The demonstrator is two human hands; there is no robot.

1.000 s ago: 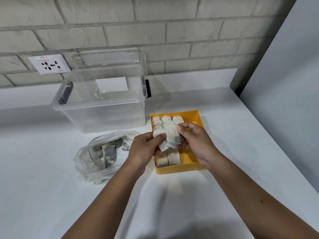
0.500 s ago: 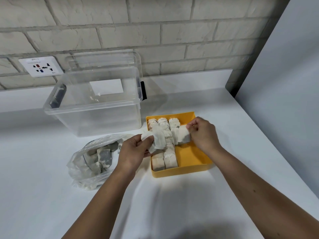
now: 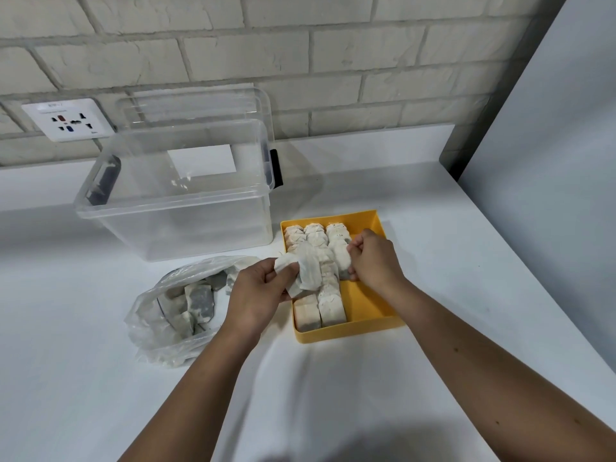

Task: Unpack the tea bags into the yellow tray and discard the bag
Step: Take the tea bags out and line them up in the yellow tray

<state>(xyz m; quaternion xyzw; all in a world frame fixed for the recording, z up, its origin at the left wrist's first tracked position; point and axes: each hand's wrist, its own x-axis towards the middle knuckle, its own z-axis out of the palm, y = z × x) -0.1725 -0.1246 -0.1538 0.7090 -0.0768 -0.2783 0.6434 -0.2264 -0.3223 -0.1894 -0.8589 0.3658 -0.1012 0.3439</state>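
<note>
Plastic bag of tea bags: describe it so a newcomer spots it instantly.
Find the clear storage box against the brick wall. In front of it, left of the yellow tray, lies the plastic bag. Unlike those rigid neighbours, it is crumpled translucent film with greyish tea bags inside.

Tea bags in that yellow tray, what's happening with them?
A person is filling the yellow tray. The left hand grips a few tea bags at the tray's edge; the right hand pinches one tea bag into the third row. More lie in the plastic bag on the table.
</note>
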